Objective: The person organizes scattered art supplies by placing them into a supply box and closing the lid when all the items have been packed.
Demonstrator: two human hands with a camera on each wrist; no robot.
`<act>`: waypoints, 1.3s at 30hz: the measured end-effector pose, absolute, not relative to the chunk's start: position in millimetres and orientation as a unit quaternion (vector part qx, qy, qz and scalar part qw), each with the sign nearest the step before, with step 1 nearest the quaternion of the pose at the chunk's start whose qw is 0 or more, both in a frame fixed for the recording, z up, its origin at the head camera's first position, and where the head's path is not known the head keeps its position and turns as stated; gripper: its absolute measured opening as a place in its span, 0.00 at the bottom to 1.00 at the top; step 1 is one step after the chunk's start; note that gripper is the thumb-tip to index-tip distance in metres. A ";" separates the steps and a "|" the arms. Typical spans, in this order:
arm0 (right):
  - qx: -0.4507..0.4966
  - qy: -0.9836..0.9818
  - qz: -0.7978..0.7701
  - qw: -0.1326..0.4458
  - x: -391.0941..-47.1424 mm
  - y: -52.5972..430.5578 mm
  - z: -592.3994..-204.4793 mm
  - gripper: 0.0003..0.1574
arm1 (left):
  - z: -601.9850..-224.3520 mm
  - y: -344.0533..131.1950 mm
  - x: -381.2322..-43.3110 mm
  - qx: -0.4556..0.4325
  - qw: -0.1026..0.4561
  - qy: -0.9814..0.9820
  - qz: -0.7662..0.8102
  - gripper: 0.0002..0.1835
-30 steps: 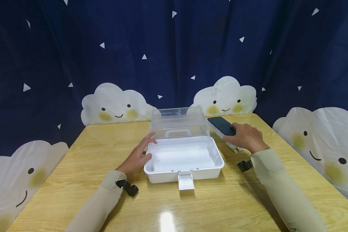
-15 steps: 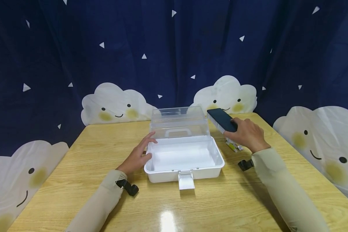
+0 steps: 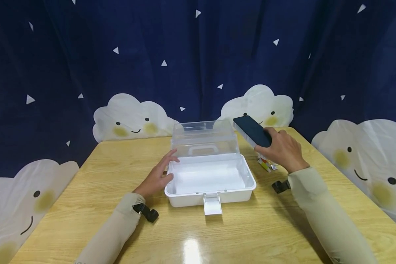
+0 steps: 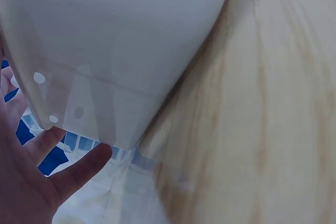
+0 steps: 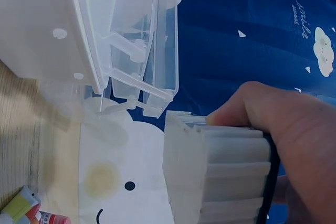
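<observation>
A white storage box stands on the table with its clear lid tipped back and its front latch hanging down. My left hand rests at the box's left rim, fingers spread; the left wrist view has its fingertips right at the box's corner. My right hand grips a slab-like case with a dark flat top, held raised and tilted to the right of the lid. White ridged sides of the case show in the right wrist view. The box's interior holds nothing.
Small colourful tubes lie on the wooden table below my right hand, right of the box. Behind the table hangs a dark blue curtain with cloud prints. A small black camera sits on each wrist.
My right hand has lifted the dark-topped case off the table, its far end rising, uncovering more of the small colourful tubes. The left hand and the box have stayed put.
</observation>
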State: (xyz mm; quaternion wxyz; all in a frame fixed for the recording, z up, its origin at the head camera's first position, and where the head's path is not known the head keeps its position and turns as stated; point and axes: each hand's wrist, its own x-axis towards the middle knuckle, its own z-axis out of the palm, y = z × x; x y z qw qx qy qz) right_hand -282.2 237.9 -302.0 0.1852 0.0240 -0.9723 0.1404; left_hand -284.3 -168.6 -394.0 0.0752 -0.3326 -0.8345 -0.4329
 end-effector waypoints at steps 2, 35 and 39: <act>0.026 -0.971 0.144 0.187 -281.5 237.9 -302.3 0.46 | -395.0 -168.5 -283.9 -0.329 0.073 -0.836 -0.434 0.24; 0.204 -0.934 0.273 0.111 -275.2 209.4 -301.9 0.45 | -407.6 -172.3 -296.5 -0.332 0.088 -0.840 -0.421 0.25; 0.242 -0.924 0.283 0.087 -273.7 208.6 -302.4 0.45 | -412.3 -173.0 -301.0 -0.330 0.090 -0.840 -0.421 0.25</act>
